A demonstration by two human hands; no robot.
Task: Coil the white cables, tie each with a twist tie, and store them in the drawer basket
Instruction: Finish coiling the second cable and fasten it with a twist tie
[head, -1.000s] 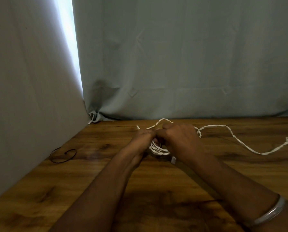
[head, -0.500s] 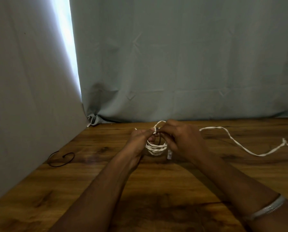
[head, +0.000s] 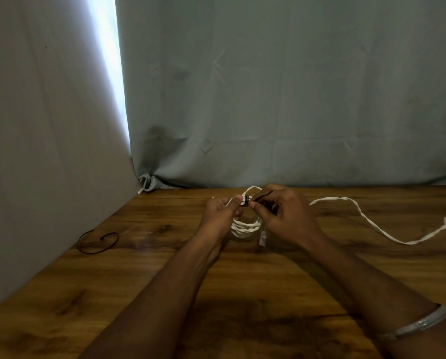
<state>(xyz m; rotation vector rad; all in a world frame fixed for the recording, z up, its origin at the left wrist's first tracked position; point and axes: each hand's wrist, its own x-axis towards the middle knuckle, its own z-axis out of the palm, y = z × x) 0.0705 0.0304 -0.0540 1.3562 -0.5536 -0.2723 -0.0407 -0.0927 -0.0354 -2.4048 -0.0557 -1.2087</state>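
A coiled white cable [head: 245, 226] is held just above a wooden table [head: 268, 294] backed by grey curtains [head: 281, 99].

Two white cables are counted: the coil between the hands, its connector [head: 262, 235] hanging downward, and an uncoiled cable [head: 387, 235] stretched rightward across the table. Two black twist ties are seen: one [head: 247, 200] wrapped over the coil's top, pinched by the right hand [head: 286, 218], and a spare twist tie [head: 99, 242] at left. The coil is pinched by the left hand [head: 220, 216].
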